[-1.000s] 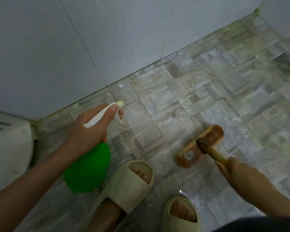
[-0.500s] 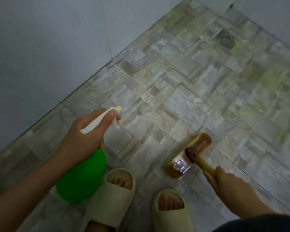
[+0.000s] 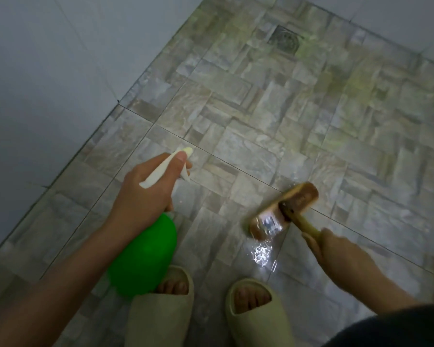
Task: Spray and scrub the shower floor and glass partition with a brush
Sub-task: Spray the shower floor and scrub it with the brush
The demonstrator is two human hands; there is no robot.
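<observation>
The left hand (image 3: 145, 194) grips the neck of a spray bottle (image 3: 143, 259), fingers curled round it, thumb laid along the top of its white trigger head (image 3: 164, 169) and one fingertip showing beneath the nozzle. The bottle's round green body is opaque, so whether it holds any liquid, and how much, cannot be told; no writing shows on it. It is held above the near left part of the shower floor (image 3: 261, 121), nozzle aimed toward the floor's middle. The right hand (image 3: 336, 249) is closed round the yellowish handle (image 3: 303, 222) of a brush (image 3: 283, 211), fingers wrapped tight. The wooden brush head lies bristle-side down on the tiles toward the floor's near right part, across a grout line. On the back of the head sits a shiny label (image 3: 268, 222), washed out by glare, its print unreadable. Just nearer than the head a wet patch (image 3: 261, 254) glints on the tile. A square metal drain (image 3: 285, 40) is set in the floor by its far edge. A plain pale wall (image 3: 48, 83) runs along the floor's left edge. At the near edge two feet stand in cream open-toed slippers (image 3: 258, 321), the left one partly behind the bottle.
</observation>
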